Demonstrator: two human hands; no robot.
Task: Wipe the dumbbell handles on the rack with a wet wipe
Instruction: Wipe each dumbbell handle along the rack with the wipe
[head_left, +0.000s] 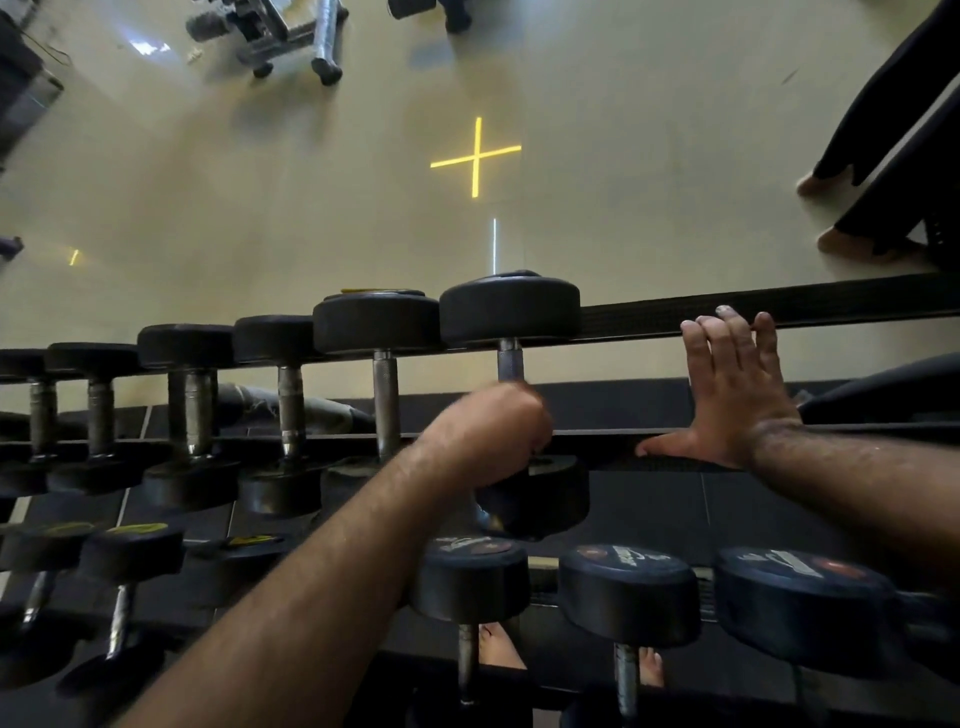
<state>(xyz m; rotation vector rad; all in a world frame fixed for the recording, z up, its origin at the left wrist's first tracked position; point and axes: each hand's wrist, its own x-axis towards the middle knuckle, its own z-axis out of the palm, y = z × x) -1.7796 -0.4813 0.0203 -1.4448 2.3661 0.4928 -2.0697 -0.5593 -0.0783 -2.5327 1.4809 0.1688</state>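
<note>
A row of black dumbbells lies across the top tier of the rack (779, 312). My left hand (488, 431) is closed around the metal handle (510, 364) of the rightmost dumbbell (511, 306) on that tier; the hand is blurred, and no wet wipe shows in it. My right hand (727, 389) rests flat with spread fingers across the bare rails to the right. The neighbouring dumbbell handle (385, 400) stands just left of my left hand.
A lower tier holds more dumbbells (628, 592) near the bottom. Another person's bare feet (852, 244) stand on the pale floor at far right. A wheeled gym machine (291, 31) sits at the top. My own feet show under the rack.
</note>
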